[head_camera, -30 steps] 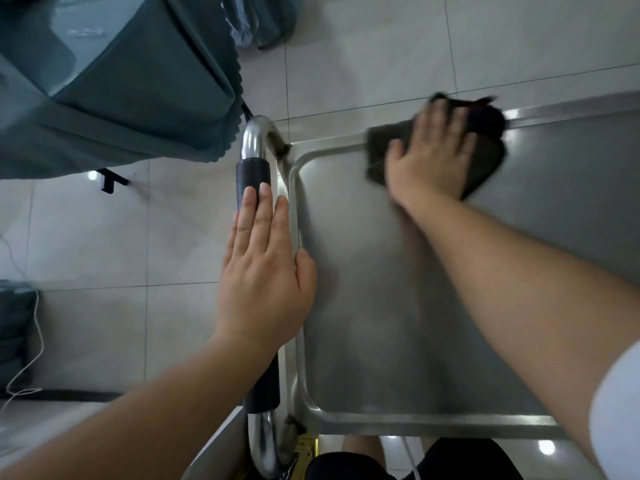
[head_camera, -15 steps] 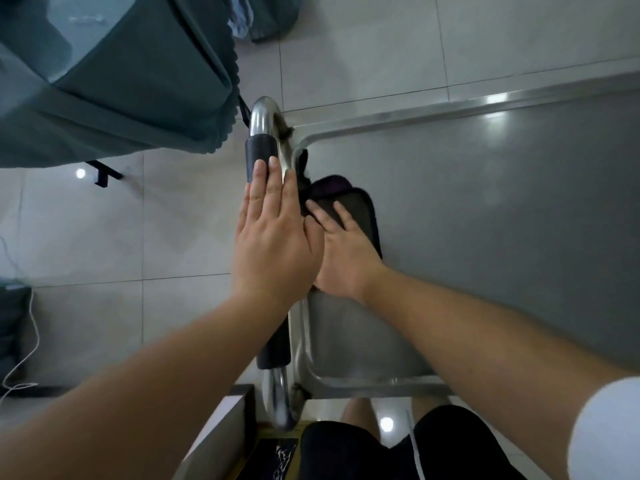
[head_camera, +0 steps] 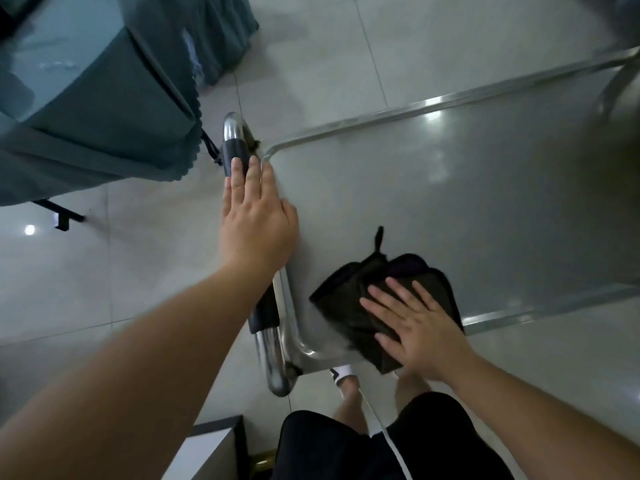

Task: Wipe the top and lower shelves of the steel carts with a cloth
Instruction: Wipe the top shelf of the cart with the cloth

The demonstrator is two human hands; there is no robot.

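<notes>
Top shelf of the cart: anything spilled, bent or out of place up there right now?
Nothing stands out. The top shelf shows only light glare, no spill or dent. The right hand presses the dark cloth flat near the corner closest to the person; the left hand rests on the cart handle.

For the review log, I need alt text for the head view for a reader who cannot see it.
The right hand presses a dark cloth flat on the steel cart's top shelf, at its near left corner. The left hand rests on the cart handle; a teal tablecloth hangs beyond.
</notes>
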